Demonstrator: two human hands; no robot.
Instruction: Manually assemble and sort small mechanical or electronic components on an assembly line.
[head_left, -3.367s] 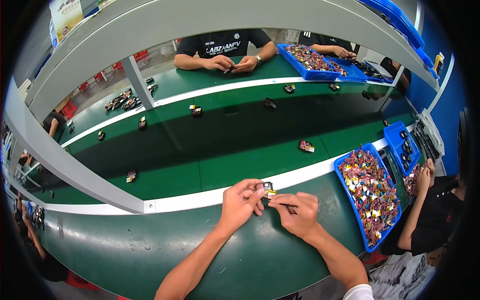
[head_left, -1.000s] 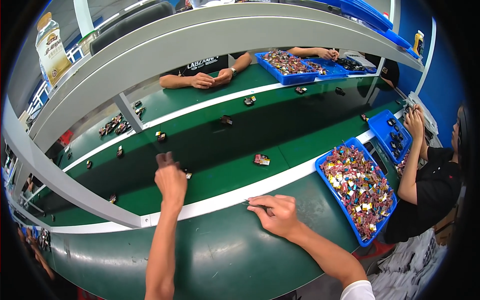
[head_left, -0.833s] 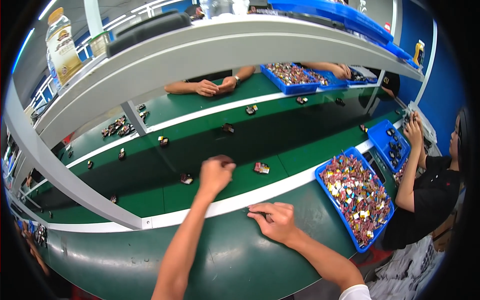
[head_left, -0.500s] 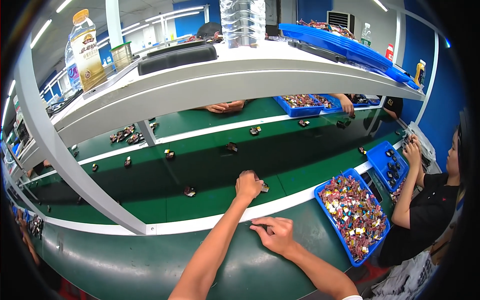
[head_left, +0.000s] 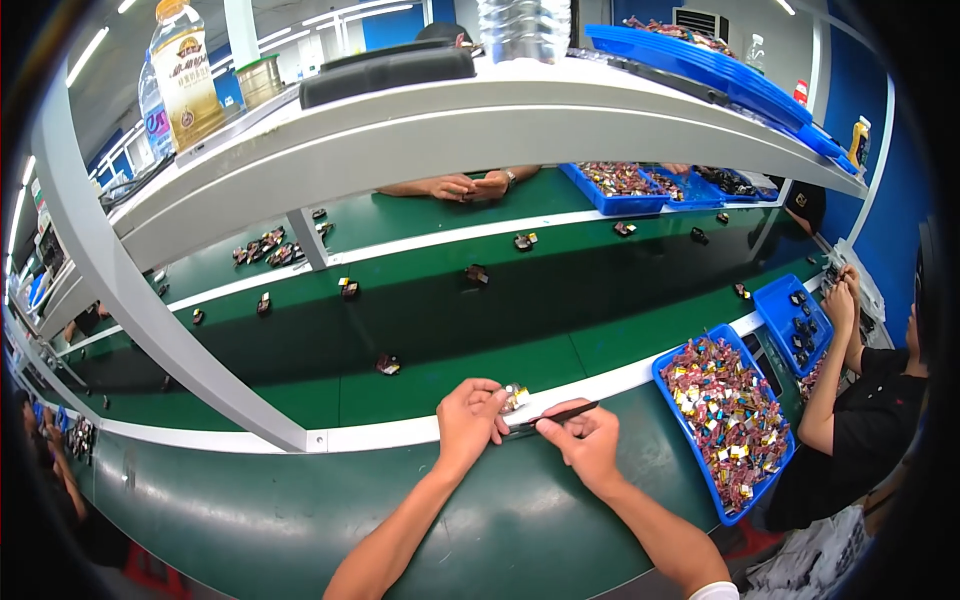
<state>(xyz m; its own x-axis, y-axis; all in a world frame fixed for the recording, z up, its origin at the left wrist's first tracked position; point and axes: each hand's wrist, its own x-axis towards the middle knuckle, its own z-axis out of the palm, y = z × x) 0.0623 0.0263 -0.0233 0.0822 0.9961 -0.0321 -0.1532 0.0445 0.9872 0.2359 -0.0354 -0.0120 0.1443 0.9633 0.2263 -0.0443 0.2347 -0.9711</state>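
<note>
My left hand (head_left: 468, 428) is over the near rail of the green belt, its fingers closed on a small electronic part (head_left: 515, 398) with a white and yellow tag. Most of that part is hidden behind the fingers. Just to the right, my right hand (head_left: 588, 442) pinches a slim dark pen-like tool (head_left: 570, 411). The tool's lower end points left toward my left fingertips; I cannot tell whether it touches the part. On the belt beyond my hands lies another small dark part (head_left: 387, 364).
A blue tray (head_left: 655, 372) heaped with wired parts stands right of my right hand. Behind it is a blue tray (head_left: 775, 290) of black pieces, near a co-worker (head_left: 850, 440). A white shelf (head_left: 480, 130) spans the belt; its slanted post (head_left: 190, 330) stands left.
My left hand has drawn back from the belt toward my right hand, bringing the small part to the rail. The dark tool now shows clearly in my right hand. The view has shifted slightly.
</note>
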